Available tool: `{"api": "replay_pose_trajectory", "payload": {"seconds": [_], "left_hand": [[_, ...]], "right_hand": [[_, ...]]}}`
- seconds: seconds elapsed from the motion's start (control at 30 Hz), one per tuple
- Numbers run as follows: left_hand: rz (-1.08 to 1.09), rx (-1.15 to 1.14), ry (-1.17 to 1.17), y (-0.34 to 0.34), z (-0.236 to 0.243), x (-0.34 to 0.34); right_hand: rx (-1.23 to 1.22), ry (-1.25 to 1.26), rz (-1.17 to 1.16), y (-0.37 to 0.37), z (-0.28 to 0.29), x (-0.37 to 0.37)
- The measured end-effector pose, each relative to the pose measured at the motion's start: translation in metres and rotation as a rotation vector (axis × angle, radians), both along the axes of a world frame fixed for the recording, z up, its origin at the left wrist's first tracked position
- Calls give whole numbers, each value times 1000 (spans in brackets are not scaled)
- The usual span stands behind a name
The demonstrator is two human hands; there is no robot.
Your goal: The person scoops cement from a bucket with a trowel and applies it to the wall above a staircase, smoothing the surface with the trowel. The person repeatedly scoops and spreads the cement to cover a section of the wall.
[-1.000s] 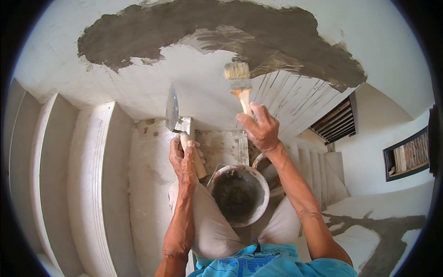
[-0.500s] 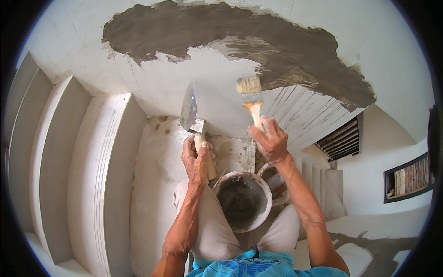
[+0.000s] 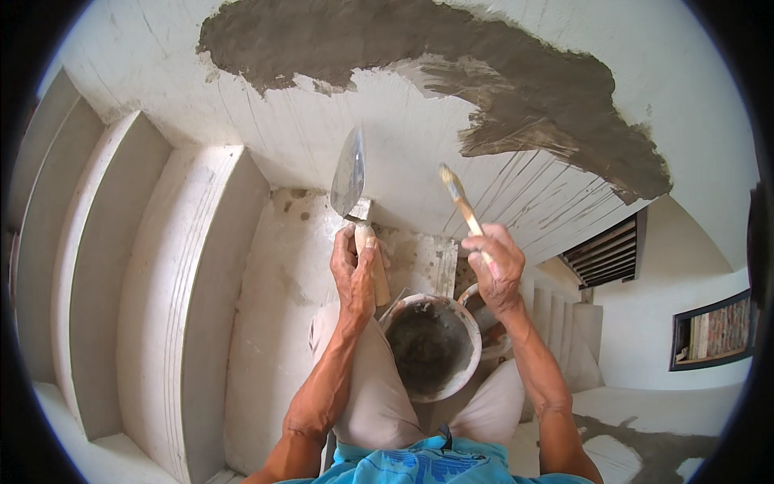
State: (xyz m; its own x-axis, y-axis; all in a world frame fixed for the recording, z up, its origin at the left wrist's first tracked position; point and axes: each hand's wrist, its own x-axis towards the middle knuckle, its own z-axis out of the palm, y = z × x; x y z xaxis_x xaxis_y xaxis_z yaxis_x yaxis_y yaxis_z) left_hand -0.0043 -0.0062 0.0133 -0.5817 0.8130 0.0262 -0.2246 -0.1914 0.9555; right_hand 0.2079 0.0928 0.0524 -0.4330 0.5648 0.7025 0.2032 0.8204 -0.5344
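My left hand [image 3: 354,281] grips the wooden handle of a trowel [image 3: 347,177], its shiny pointed blade upright. My right hand [image 3: 500,266] is closed round a wooden-handled paintbrush [image 3: 453,184], seen edge-on, with pale bristles toward the wall. Above both tools, a rough patch of grey plaster [image 3: 548,97] spreads over the white wall [image 3: 282,129], with thin streaks below its right part. A bucket [image 3: 474,355] of dark grey mix sits between my knees, and a second container [image 3: 492,339] is partly hidden behind it and my right arm.
Concrete steps [image 3: 153,306] rise on my left. Under my legs is a spotted landing [image 3: 266,266]. More steps [image 3: 572,323] lead off at the right, near a slatted opening [image 3: 601,254] and a dark-framed window [image 3: 709,331]. Grey patches [image 3: 645,440] mark the surface at lower right.
The brush has turned from broadside to edge-on, and my right hand has moved down and to the right in the picture. The view has shifted, and the trowel is still held upright.
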Motion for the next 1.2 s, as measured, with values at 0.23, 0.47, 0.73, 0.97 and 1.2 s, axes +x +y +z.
{"api": "replay_pose_trajectory", "payload": {"seconds": [0.23,0.47,0.73,0.97,1.2], "left_hand": [[6,10,-4,1,1,-1],[12,-10,22,2,-3,-2],[-11,8,1,3,-7,-3],[-10,1,-6,2,-5,-3],[-16,14,34,4,-11,-4]], "right_hand": [[-183,455,161,35,63,-65],[-59,417,79,62,83,-87],[253,127,-98,40,96,-76],[583,-218,-103,60,103,-83],[569,-371,-173,49,106,-58]]}}
